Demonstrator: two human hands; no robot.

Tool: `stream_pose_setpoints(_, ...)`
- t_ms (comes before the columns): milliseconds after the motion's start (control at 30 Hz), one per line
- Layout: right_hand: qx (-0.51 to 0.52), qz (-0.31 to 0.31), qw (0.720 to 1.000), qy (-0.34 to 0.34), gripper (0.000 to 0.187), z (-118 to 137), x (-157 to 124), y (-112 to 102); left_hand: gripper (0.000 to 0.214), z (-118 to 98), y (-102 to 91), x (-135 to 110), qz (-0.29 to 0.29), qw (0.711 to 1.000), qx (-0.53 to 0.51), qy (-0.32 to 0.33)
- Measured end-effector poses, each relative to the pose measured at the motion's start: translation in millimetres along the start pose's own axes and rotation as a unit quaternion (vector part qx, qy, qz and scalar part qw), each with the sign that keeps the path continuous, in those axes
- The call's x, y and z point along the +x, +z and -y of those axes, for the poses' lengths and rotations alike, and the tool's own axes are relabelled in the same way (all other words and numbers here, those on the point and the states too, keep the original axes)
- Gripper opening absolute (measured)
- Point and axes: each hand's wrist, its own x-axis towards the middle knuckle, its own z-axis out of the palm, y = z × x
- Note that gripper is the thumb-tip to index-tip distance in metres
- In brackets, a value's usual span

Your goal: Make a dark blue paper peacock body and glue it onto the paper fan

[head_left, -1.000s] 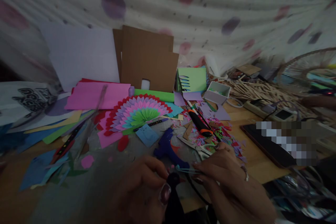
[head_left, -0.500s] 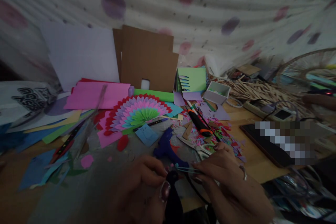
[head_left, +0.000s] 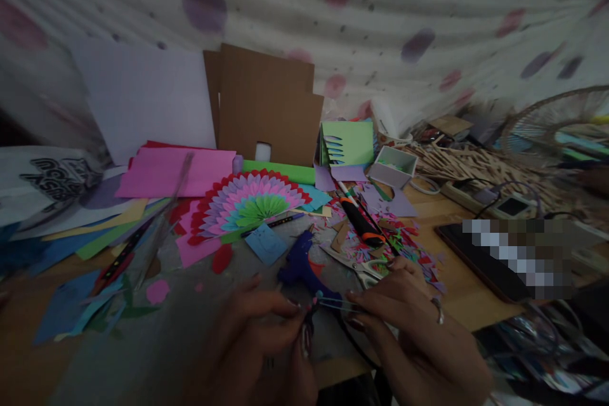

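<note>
Between finger and thumb of my right hand [head_left: 409,323] are two thin pale-blue strips [head_left: 337,303], pointing left. Tiny teal and pink bead-like ends show at their tips; their exact kind is too small to tell. My left hand [head_left: 266,336] is closed in a pinch right beside those tips, and what its fingers hold is mostly hidden. Just beyond both hands a blue glue gun [head_left: 299,260] lies on the grey mat [head_left: 181,317], its black cord running down between them. Scissors [head_left: 354,266] with pale handles lie past my right fingers.
A layered paper fan [head_left: 257,203] rests at mid-table, with a blue card [head_left: 266,244] by it. Paper scraps [head_left: 409,241] surround an orange-black cutter [head_left: 361,225]. Brown cardboard [head_left: 271,101] stands behind. Right are a phone-like slab [head_left: 476,260] and a small box [head_left: 392,168].
My left fingers have turned and come nearer the strip tips. The dark object seen under them before is now mostly covered. My right hand has barely moved.
</note>
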Motion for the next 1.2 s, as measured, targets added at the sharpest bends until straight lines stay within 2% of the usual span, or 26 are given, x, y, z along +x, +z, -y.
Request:
stream_pose_setpoints(200, 0.0, 0.0, 1.0, 0.009, 0.018, -0.1, -2.8, 0.8, 0.018, 7.5, -3.9, 0.7, 0.015, 0.997, 0.042, 0.068)
stream_pose_setpoints(333, 0.002, 0.003, 1.0, 0.006, 0.02, 1.0, -2.1, 1.2, 0.017, 10.2, -2.9, 1.8, -0.006, 0.993, 0.056, 0.107)
stream_pose_setpoints(533, -0.002, 0.007, 1.0, 0.006, 0.019, 1.7, -2.1, 0.1, 0.017, 10.6, 0.6, 1.5, -0.027, 0.989, 0.08, 0.121)
stream_pose_setpoints(700, -0.006, 0.001, 1.0, 0.011, 0.011, 1.5, -1.6, -0.4, 0.016, 8.3, 1.1, 0.0, -0.033, 0.991, 0.086, 0.096)
stream_pose_setpoints(867, 0.019, 0.01, 0.999, 0.024, 0.013, 2.6, -0.9, -1.7, 0.017, 8.4, 2.1, 1.3, -0.025, 0.992, 0.086, 0.093)
stream_pose_setpoints(1000, 0.042, -0.001, 0.998, 0.042, 0.007, 5.2, 0.4, -1.2, 0.017, 8.7, 2.0, 1.2, -0.009, 0.995, 0.066, 0.08)
stream_pose_setpoints(1100, 0.054, 0.005, 0.996, 0.064, 0.007, 6.6, 0.8, -0.2, 0.017, 5.2, 0.4, -0.5, 0.007, 0.998, 0.048, 0.034)
stream_pose_setpoints(1200, 0.062, 0.003, 0.994, 0.095, 0.011, 6.5, -1.1, 0.1, 0.019, 1.7, -2.3, -0.6, 0.021, 0.999, 0.017, -0.044)
